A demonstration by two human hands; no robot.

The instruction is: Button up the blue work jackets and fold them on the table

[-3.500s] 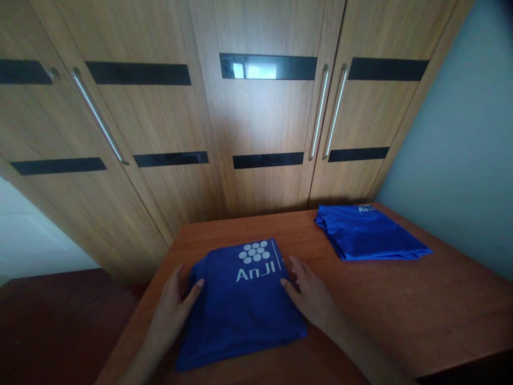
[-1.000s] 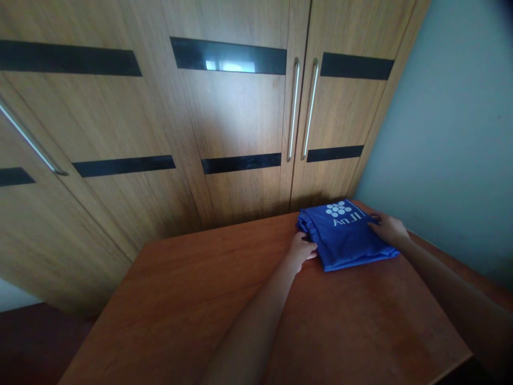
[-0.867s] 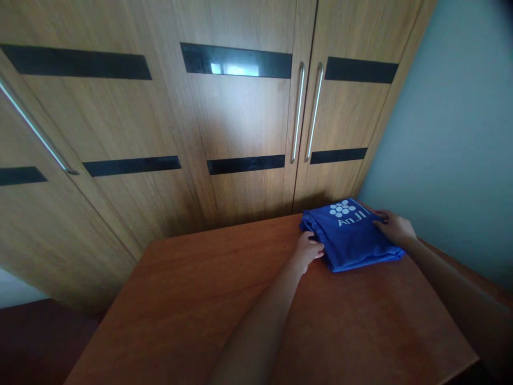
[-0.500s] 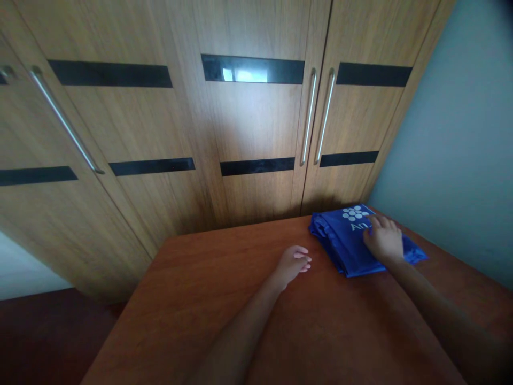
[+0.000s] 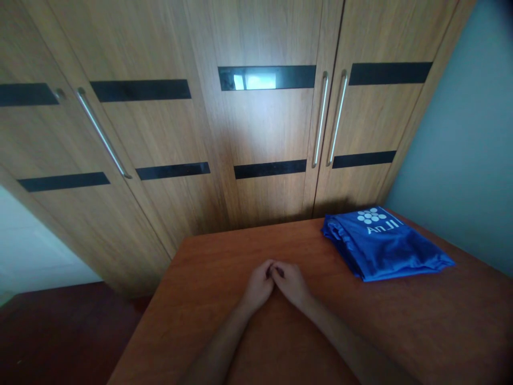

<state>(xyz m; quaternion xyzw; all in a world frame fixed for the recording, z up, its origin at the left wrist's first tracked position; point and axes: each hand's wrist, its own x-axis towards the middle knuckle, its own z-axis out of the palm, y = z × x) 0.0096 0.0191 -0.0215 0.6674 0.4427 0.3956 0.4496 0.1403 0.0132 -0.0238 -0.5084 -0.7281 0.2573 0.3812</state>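
Observation:
My left hand (image 5: 259, 286) and my right hand (image 5: 292, 286) meet over the middle of the wooden table (image 5: 216, 256). Their curled fingers touch each other, and no object shows in either one. Some fingertips are hidden where the hands join. To the right, apart from both hands, lies a folded blue cloth (image 5: 393, 251) with a shiny surface. White dots and partly visible lettering are printed on its upper side. My right hand is the nearer one to it.
Behind the table stands a wooden wardrobe (image 5: 264, 198) with black strips and long metal handles (image 5: 320, 120). A bluish wall (image 5: 473, 160) borders the right side. Dark reddish floor (image 5: 60, 331) shows beyond the table's left edge.
My right hand has left the blue cloth and moved left to meet my left hand. The cloth stays folded on the table. The camera view has turned slightly left.

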